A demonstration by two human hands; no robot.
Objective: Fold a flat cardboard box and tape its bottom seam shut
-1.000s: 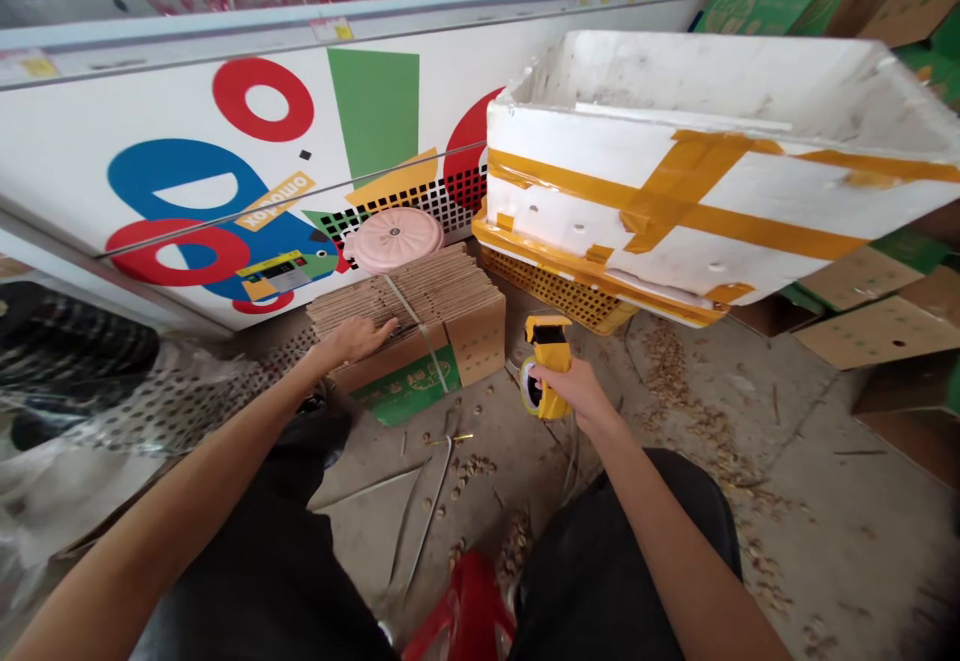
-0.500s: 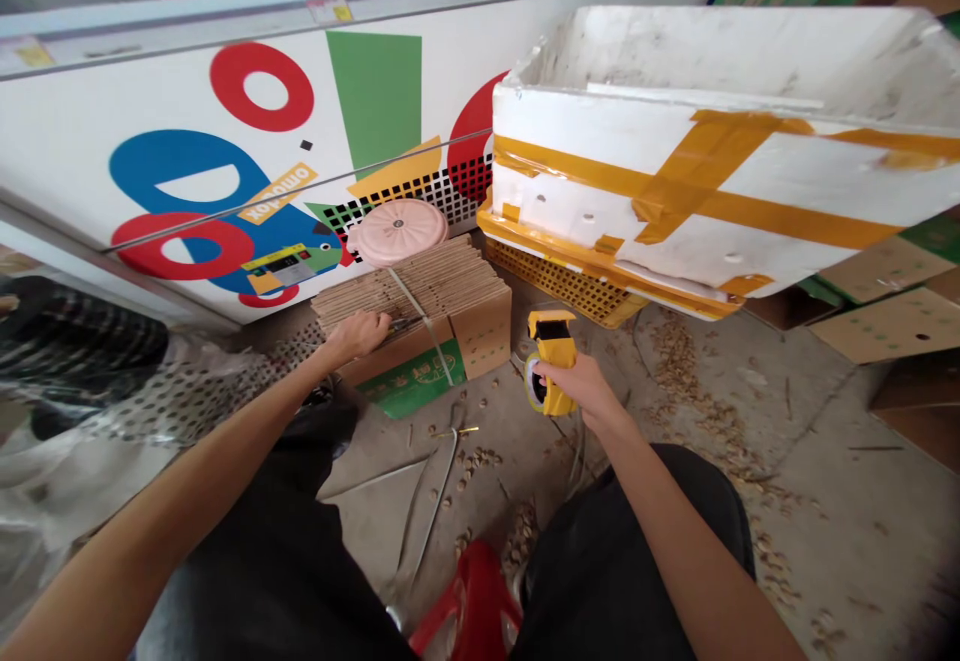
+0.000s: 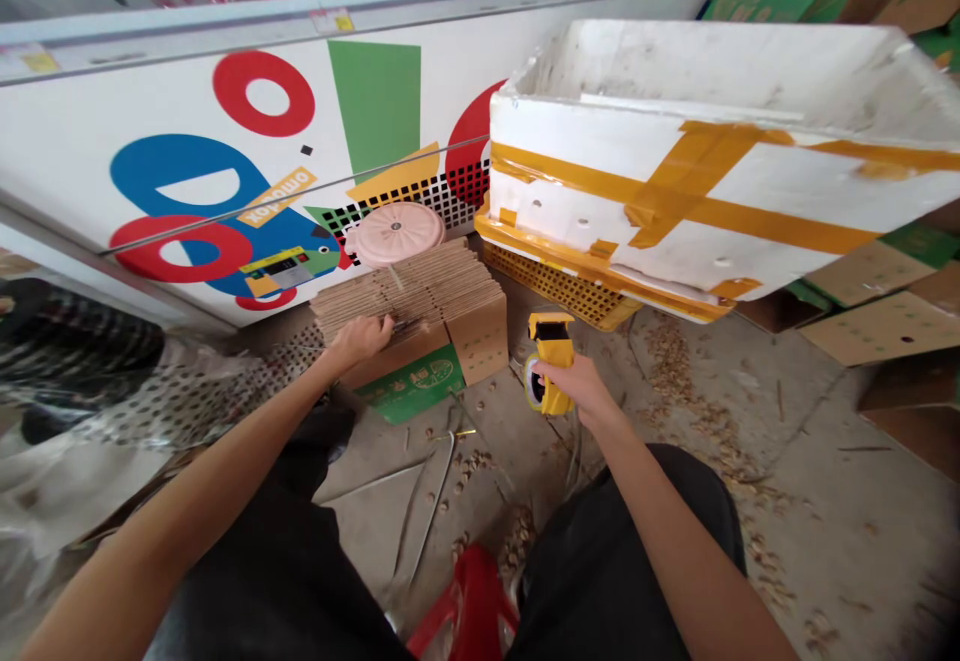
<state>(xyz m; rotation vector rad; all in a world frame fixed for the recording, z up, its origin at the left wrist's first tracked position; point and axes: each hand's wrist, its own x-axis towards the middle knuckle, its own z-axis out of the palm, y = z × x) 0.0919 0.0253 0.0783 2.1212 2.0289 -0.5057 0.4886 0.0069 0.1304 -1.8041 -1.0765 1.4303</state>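
Note:
My left hand [image 3: 363, 339] is closed at the front upper edge of a bundle of flattened cardboard boxes [image 3: 480, 333]. A thin, dark metal cutting tool [image 3: 409, 325], blurred and partly covered, sticks out from its fingers. Its exact kind is hard to make out. A pale plastic strap [image 3: 396, 279] lies loose on top of the bundle, and a strap end trails at its front. In my right hand [image 3: 583, 388], held above the floor right of the bundle, is a yellow tape dispenser [image 3: 555, 341] with a tape roll.
A white foam box [image 3: 570, 131] with brown tape stands on a yellow crate [image 3: 562, 283] at the right. Behind the bundle sits a round pink lid [image 3: 397, 233]. Loose straps [image 3: 433, 506] lie on the floor before a red stool [image 3: 478, 591]. Cardboard boxes [image 3: 877, 316] stand far right.
The strap that ran tight across the bundle's top and front has come apart; its front part has dropped away. Both hands stay in nearly the same places.

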